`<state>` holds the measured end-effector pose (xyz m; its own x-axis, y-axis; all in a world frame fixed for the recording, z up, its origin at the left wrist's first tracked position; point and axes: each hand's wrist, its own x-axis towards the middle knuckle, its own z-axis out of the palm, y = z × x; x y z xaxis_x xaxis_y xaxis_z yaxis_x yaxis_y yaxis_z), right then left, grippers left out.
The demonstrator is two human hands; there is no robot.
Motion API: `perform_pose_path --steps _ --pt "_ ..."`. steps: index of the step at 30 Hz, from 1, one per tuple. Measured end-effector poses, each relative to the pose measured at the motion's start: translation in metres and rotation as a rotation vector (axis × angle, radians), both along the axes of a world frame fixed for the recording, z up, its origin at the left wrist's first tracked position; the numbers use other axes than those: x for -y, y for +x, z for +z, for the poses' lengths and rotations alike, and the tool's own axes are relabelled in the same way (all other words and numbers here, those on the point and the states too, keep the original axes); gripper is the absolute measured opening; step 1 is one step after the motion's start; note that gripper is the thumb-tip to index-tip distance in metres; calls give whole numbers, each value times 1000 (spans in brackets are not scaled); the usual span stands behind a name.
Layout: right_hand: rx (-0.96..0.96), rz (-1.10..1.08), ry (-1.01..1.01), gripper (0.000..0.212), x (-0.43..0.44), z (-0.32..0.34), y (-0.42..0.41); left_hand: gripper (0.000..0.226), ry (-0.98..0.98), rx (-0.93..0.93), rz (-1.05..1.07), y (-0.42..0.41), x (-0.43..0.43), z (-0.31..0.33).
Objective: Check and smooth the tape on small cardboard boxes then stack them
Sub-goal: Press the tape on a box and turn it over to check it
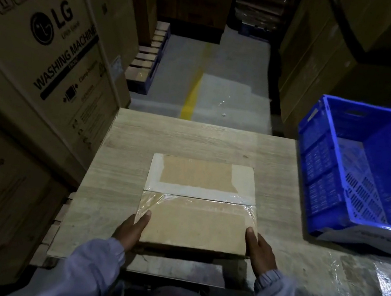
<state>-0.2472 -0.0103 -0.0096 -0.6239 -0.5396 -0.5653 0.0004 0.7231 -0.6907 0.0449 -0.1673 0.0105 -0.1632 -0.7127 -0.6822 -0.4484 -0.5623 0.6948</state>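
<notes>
A flat brown cardboard box (194, 226) lies on a wooden board (190, 139) right in front of me. Clear tape (197, 194) runs across its middle seam, wrinkled and loose at both ends, and pale tape edges frame its far half. My left hand (130, 229) grips the box's near left side with the thumb on top. My right hand (259, 251) grips the near right side the same way. The fingers under the box are hidden.
A blue plastic crate (325, 172) stands tilted at the right of the board. Big washing-machine cartons (39, 48) are stacked close on the left, and more cartons (318, 52) on the right. Shiny plastic wrap (360, 274) covers the surface at near right. A floor aisle (211, 86) runs ahead.
</notes>
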Motion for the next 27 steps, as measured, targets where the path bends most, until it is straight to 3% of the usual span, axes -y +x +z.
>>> perform_pose_path --steps 1,4,7,11,15,20,27 --pt "26 -25 -3 74 1 6 2 98 42 -43 38 1 2 2" --pt "212 -224 -135 52 4 25 0 42 129 -217 176 -6 2 30" --pt "337 -319 -339 32 4 57 -3 33 64 -302 146 -3 9 36" --pt "106 -108 -353 26 6 90 -11 24 -54 -258 16 0 19 42" --pt "-75 119 -304 24 11 96 -18 62 -280 -110 -159 2 23 45" --pt "-51 47 -294 30 17 84 -13 51 -349 -76 -120 -3 22 44" --pt "-16 -68 -411 25 16 77 -5 66 -331 -145 -57 -7 19 41"
